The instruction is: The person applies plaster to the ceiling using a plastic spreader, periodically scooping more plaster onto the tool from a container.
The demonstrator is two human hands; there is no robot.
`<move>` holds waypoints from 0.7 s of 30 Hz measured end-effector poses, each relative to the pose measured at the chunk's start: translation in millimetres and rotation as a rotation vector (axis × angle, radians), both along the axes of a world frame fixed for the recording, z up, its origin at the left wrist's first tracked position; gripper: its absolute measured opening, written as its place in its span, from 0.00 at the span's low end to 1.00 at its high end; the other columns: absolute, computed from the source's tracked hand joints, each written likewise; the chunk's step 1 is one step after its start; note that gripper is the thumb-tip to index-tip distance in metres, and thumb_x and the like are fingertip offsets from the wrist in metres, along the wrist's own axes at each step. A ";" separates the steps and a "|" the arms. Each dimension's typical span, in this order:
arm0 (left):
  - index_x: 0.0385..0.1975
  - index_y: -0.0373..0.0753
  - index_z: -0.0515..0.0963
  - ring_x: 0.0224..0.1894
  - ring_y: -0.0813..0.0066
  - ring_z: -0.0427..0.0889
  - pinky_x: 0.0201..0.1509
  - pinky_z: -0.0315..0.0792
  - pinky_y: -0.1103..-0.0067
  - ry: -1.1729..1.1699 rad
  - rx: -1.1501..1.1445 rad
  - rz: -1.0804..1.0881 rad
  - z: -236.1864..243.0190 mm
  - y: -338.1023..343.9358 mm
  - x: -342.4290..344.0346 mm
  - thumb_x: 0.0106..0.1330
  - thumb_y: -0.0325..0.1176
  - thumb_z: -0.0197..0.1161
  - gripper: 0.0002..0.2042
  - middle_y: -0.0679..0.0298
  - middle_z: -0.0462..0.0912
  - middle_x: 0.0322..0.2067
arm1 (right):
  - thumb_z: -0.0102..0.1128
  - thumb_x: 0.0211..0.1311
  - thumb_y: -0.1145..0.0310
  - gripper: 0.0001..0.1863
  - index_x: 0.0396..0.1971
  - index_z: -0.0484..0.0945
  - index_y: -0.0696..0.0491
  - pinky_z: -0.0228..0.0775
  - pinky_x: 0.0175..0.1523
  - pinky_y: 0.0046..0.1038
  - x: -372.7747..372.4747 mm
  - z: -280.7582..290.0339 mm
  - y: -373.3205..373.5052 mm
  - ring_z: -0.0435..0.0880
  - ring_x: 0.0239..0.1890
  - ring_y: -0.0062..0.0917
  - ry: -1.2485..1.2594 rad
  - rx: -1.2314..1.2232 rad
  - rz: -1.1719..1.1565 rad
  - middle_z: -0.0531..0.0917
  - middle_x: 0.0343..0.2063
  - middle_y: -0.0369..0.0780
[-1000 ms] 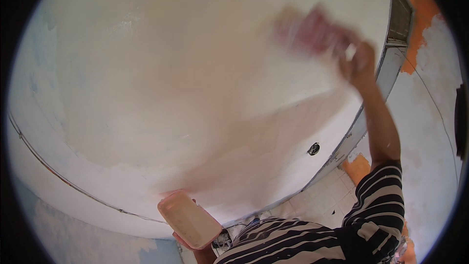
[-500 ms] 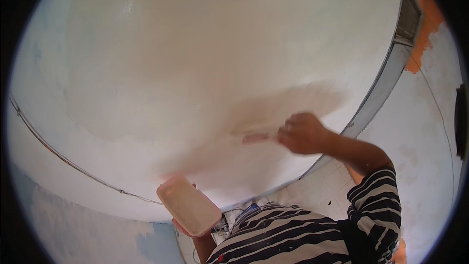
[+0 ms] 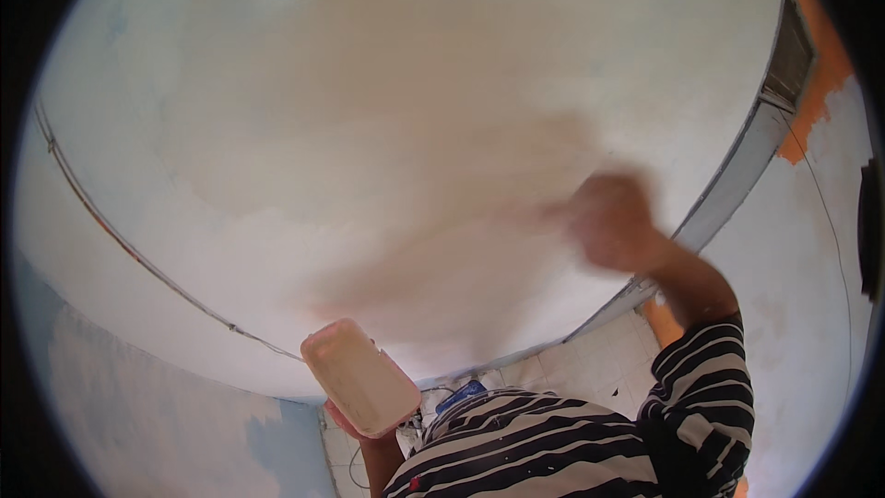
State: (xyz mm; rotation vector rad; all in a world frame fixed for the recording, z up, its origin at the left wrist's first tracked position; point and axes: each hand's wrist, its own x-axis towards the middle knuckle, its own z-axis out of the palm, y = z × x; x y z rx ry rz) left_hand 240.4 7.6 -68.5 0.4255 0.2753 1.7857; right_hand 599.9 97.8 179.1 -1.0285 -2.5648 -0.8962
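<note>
My left hand holds a pinkish rectangular plastic tub from below, tilted toward me. A whitish layer coats the inside of the tub. To the right, my right hand is raised close to the wall and badly smeared by motion. A flat-bladed tool like a putty knife extends leftward from its curled fingers, also blurred. Whether the blade touches the wall cannot be made out. The large pale wall fills the space ahead, with a shadow across it.
A cable runs along the wall at left. Toward the right stand a grey frame and a wall with orange patches. Below are floor tiles and a blue object beside my striped shirt.
My right hand has swept up and to the right with the putty knife, blurring more. The tub stays in my left hand, nearly in place. The view has shifted slightly.
</note>
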 end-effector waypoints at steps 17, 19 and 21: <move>0.67 0.44 0.62 0.57 0.54 0.76 0.56 0.73 0.57 -0.007 0.055 -0.072 -18.3 2.2 -42.9 0.65 0.66 0.43 0.38 0.58 0.73 0.59 | 0.57 0.70 0.68 0.12 0.49 0.81 0.56 0.70 0.28 0.15 -49.1 159.8 2.8 0.81 0.25 0.14 0.835 0.798 0.019 0.86 0.29 0.36; 0.67 0.44 0.63 0.56 0.54 0.76 0.56 0.73 0.57 -0.047 0.034 -0.031 -34.3 7.7 -50.3 0.66 0.65 0.42 0.37 0.58 0.73 0.58 | 0.57 0.64 0.66 0.06 0.37 0.80 0.50 0.71 0.29 0.31 -67.4 89.0 15.0 0.80 0.24 0.29 0.394 0.521 0.222 0.82 0.24 0.38; 0.66 0.43 0.64 0.56 0.54 0.76 0.56 0.73 0.57 -0.072 -0.001 -0.016 -40.3 15.3 -55.2 0.66 0.63 0.42 0.36 0.58 0.74 0.57 | 0.55 0.62 0.64 0.06 0.35 0.79 0.47 0.73 0.30 0.38 -98.4 25.9 11.4 0.81 0.24 0.33 0.051 0.013 0.276 0.80 0.22 0.37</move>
